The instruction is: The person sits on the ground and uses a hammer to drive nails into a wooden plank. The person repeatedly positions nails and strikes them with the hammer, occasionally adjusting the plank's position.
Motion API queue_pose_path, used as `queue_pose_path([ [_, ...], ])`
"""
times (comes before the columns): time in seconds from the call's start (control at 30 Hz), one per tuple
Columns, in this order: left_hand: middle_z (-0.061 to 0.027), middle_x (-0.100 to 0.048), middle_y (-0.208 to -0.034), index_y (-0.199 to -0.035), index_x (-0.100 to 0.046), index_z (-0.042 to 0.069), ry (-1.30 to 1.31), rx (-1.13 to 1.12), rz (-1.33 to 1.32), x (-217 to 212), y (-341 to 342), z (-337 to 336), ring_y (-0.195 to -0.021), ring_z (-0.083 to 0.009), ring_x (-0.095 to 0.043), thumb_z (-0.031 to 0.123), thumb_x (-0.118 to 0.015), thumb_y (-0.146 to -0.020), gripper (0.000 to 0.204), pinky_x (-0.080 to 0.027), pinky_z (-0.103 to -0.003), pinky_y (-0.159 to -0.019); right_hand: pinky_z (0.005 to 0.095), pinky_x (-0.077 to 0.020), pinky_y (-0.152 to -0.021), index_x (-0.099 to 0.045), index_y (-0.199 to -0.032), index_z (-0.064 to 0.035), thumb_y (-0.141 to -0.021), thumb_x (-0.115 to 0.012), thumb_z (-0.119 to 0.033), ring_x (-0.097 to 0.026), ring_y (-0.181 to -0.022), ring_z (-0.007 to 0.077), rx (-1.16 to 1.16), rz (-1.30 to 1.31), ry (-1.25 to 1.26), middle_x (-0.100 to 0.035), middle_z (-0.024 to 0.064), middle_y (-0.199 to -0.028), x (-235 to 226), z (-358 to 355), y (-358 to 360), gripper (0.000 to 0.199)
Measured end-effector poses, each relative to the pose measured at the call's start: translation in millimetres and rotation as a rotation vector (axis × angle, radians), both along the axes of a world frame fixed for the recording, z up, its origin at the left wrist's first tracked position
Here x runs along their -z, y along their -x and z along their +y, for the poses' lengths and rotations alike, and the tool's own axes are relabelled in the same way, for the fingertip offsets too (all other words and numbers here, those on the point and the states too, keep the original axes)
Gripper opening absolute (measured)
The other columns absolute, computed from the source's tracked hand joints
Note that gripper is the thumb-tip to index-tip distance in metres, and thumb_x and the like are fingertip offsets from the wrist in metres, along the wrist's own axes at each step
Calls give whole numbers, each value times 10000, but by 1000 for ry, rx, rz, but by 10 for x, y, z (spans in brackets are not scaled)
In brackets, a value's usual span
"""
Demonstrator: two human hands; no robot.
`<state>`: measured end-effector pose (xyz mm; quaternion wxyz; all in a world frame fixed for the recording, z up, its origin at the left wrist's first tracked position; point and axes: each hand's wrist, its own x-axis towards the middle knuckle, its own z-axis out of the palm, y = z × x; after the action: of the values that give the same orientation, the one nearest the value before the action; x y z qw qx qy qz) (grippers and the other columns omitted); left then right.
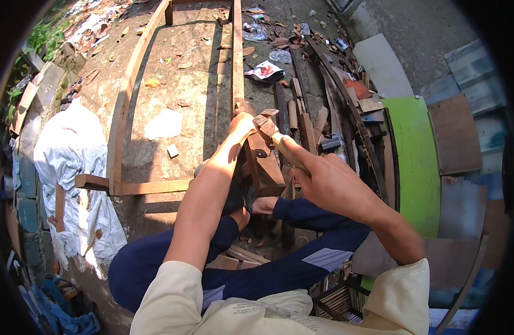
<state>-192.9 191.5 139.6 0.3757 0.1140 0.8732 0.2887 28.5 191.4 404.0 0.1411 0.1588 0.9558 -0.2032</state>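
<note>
My right hand [336,181] is closed around the wooden handle of a hammer [290,149]. Its dark metal head is just right of my left hand [243,123], over a thick brown wooden piece [265,170] with a dark hole in its face. That piece slants down toward my bare feet. My left hand is wrapped around the near end of a long wooden rail [238,56], part of a rectangular wooden frame [118,117] lying ahead and to the left. The fingers' undersides are hidden, and I cannot tell whether the hammer touches the wood.
Offcuts and long boards [346,95] are piled to the right, beside a green panel [410,162]. A white sack [73,151] lies at the left. Plastic wrappers [265,71] and dry leaves litter the ground ahead. My bent legs [301,245] surround the work closely.
</note>
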Motion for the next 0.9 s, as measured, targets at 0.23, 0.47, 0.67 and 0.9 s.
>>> queue_pose_path([
  [0.23,-214,-705,-1111,-1123,-643,-20,-57,80,101,327,167,-27,-1095,-262,-692,477,-887,-670,716,-550,-384,-936,482,-503,-709,-411,-1542,-106,-1016,-571,-209,-679,-741,445,97,100,97,-676,273,-837,-122,-61,89,560],
  [0.47,-159,-703,-754,-621,-659,0,-272,56,35,243,125,-200,-886,-275,-726,476,-834,-713,515,-545,-374,-864,439,-523,-689,-401,-1555,-93,-1025,-569,-230,-697,-725,333,227,227,166,-709,225,-949,-83,189,-33,572],
  [0.67,-160,-723,-811,-641,-673,-5,-253,88,-33,210,165,-114,-929,-272,-726,474,-848,-705,514,-547,-374,-877,257,-408,-445,-360,-1591,-123,-1062,-534,-207,-493,-489,53,492,426,518,-532,-12,-689,-324,183,31,563],
  [0.9,-197,-733,-1039,-988,-707,-49,-108,-32,38,130,12,-35,-1008,-270,-720,485,-868,-697,630,-545,-369,-912,273,-453,-470,-311,-1612,-106,-1050,-528,-217,-500,-498,78,375,-21,464,-558,30,-743,-35,371,-23,612],
])
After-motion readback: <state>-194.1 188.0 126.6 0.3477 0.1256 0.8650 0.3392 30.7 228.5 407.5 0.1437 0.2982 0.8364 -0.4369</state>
